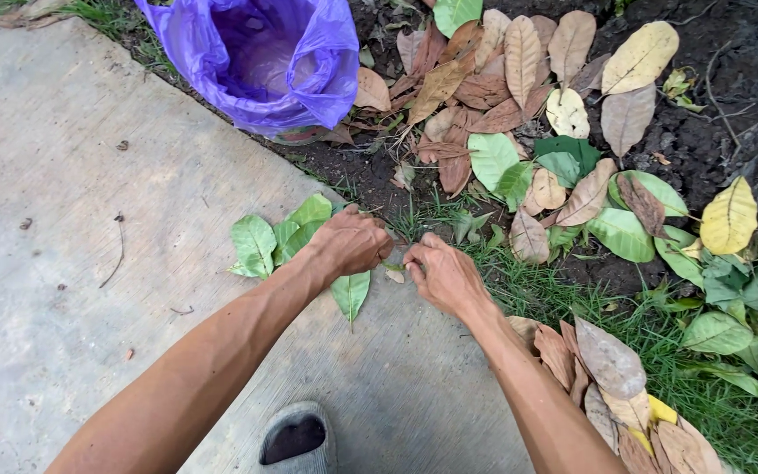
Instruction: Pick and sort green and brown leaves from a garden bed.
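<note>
My left hand point(354, 241) is closed over a bunch of green leaves point(265, 241) lying on the concrete slab point(72, 219); leaves fan out to its left and one hangs below it. My right hand point(440, 274) is curled beside it, fingertips pinching at small leaf bits at the slab's edge by the grass. What the right fingers hold is too small to tell. An open purple plastic bag point(261, 61) stands at the top, at the slab's border.
Dry brown, yellow and green leaves point(519, 96) are scattered over dark soil and grass to the right. A heap of brown leaves point(616, 386) lies by my right forearm. A grey shoe tip point(296, 439) shows at the bottom.
</note>
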